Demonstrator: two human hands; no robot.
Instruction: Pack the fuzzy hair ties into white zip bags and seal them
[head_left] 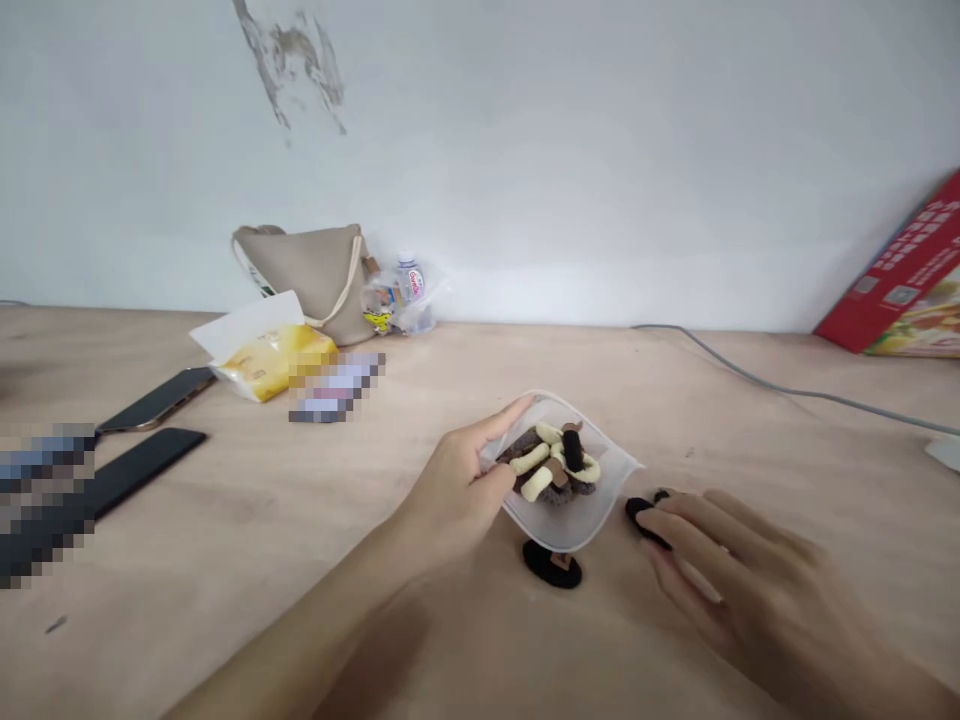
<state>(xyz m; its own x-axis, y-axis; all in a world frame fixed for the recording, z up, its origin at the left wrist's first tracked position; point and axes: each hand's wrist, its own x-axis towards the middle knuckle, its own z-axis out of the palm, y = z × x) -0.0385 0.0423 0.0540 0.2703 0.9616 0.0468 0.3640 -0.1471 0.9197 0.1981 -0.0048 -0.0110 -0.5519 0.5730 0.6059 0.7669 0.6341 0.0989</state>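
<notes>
On table (225,560), left hand (457,490) tight on clear bag (574,530); right hand (750,580) slack, touching black tie (639,512).

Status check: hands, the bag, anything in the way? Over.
Left hand pinches clear bag rim, hair ties inside. Right hand open, touching black hair tie on table. Second black tie lies under bag's near edge.

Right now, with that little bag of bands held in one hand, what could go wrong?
1. The left hand pinches only one edge of the clear bag; the bands piled inside might spill onto the table.
2. The right hand touches a black band with flat fingertips; it could slide away rather than lift.
3. A second black band lies partly under the bag and may be overlooked.
</notes>
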